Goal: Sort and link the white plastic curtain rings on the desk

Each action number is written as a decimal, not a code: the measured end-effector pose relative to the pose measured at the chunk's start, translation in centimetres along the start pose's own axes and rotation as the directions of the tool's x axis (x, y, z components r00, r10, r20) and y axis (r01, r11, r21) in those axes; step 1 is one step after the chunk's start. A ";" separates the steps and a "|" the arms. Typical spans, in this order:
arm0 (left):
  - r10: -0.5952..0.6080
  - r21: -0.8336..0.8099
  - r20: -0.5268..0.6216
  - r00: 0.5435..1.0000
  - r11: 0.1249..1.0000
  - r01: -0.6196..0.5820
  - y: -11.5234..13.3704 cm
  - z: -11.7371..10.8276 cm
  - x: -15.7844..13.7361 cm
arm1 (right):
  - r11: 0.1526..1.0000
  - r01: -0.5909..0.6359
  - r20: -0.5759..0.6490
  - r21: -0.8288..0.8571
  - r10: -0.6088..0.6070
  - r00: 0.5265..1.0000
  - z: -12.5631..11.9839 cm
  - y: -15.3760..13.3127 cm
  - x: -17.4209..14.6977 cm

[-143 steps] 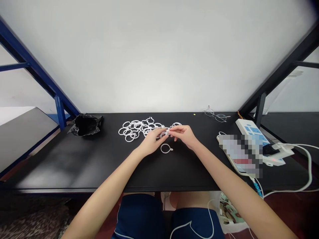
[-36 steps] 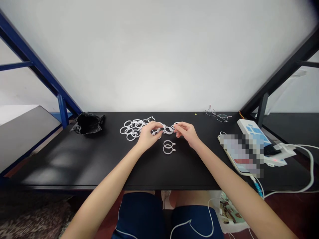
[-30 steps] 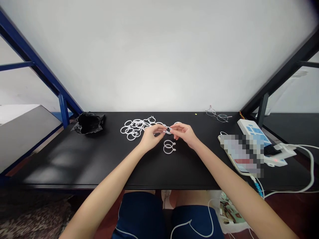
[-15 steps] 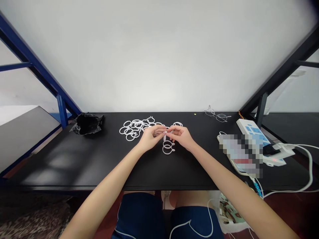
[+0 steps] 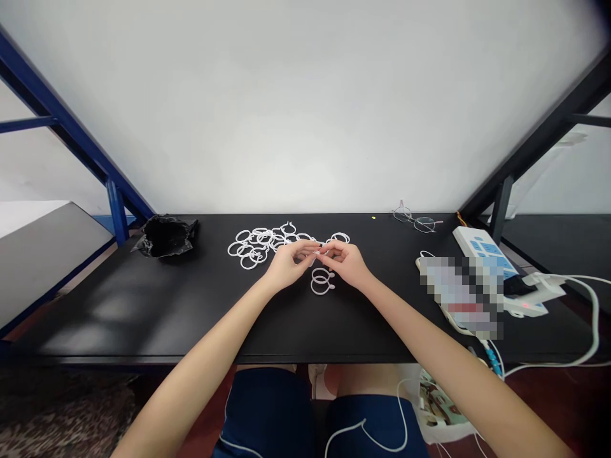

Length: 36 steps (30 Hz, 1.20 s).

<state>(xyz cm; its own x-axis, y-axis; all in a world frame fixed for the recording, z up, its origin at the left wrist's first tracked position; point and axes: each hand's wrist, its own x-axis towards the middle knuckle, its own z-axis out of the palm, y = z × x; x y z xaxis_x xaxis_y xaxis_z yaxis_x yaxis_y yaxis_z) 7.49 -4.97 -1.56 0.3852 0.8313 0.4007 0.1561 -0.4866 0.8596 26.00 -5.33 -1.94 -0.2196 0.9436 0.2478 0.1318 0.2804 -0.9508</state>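
Over the middle of the desk, my left hand (image 5: 291,262) and my right hand (image 5: 347,261) meet at the fingertips. Both pinch a small white plastic piece (image 5: 316,254), which looks like part of a white ring; the fingers cover most of it. Just below lie two overlapping white rings (image 5: 320,291), each with a small rounded tab. A loose heap of several white rings (image 5: 249,261) spreads to the left of my left hand. Behind my right hand rests another small group of white rings (image 5: 341,237), partly hidden by the fingers.
A crumpled black plastic bag (image 5: 167,238) sits open at the back left. Eyeglasses (image 5: 424,224) lie at the back right. To the right are a phone (image 5: 458,299) with a blurred screen, a power strip (image 5: 487,253) and white cables (image 5: 594,318). Blue metal posts (image 5: 117,210) frame the desk.
My fingertips have shifted slightly on the white piece, and the part that hung below them is now drawn up and tilted. The rings on the desk stay put.
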 end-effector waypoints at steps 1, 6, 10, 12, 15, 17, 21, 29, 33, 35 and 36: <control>-0.004 0.032 -0.006 1.000 0.999 0.004 0.3 -0.1 0.0 | 0.999 -0.010 -0.007 0.030 0.010 1.000 0.0 -0.1 0.0; -0.059 0.065 0.053 0.997 0.996 0.055 1.0 -0.7 0.1 | 0.972 -0.094 -0.045 0.217 0.106 0.993 -0.2 -0.8 0.3; -0.139 -0.051 0.136 0.981 0.988 0.147 0.7 -0.4 0.0 | 0.950 -0.132 -0.059 0.284 0.155 0.986 -0.3 -1.1 0.4; -0.191 -0.145 0.181 0.965 0.965 0.219 0.5 -0.2 0.1 | 0.946 -0.140 -0.045 0.293 0.161 0.986 -0.3 -1.2 0.4; -0.241 -0.224 0.210 0.948 0.931 0.287 0.4 -0.1 0.2 | 0.945 -0.143 -0.029 0.294 0.158 0.987 -0.2 -1.2 0.3; -0.262 -0.231 0.197 0.945 0.924 0.304 0.4 -0.1 0.2 | 0.946 -0.144 -0.027 0.292 0.159 0.987 -0.2 -1.2 0.3; -0.276 -0.205 0.139 0.951 0.932 0.300 0.3 -0.2 0.2 | 0.948 -0.139 -0.035 0.286 0.155 0.987 -0.1 -1.0 0.3; -0.237 -0.121 0.129 0.963 0.960 0.253 0.4 -0.2 0.2 | 0.969 -0.099 -0.021 0.225 0.106 0.994 -0.1 -0.7 0.3; -0.276 -0.068 0.117 0.954 0.956 0.285 0.3 -0.3 0.2 | 0.973 -0.073 -0.030 0.218 0.081 0.996 -0.1 -0.7 0.3; -0.278 -0.047 0.112 0.954 0.958 0.284 0.2 -0.3 0.2 | 0.972 -0.070 -0.024 0.224 0.077 0.997 0.0 -0.7 0.3; -0.274 -0.041 0.111 0.955 0.959 0.279 0.1 -0.3 0.2 | 0.971 -0.071 -0.018 0.226 0.077 0.997 0.0 -0.7 0.2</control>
<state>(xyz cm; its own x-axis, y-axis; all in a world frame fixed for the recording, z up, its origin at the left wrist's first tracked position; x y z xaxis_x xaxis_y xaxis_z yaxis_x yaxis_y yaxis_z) 7.27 -4.82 -1.26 0.4261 0.8976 0.1126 0.2199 -0.2235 0.9496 25.89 -5.28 -1.22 -0.1917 0.9654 0.1769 -0.0751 0.1653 -0.9834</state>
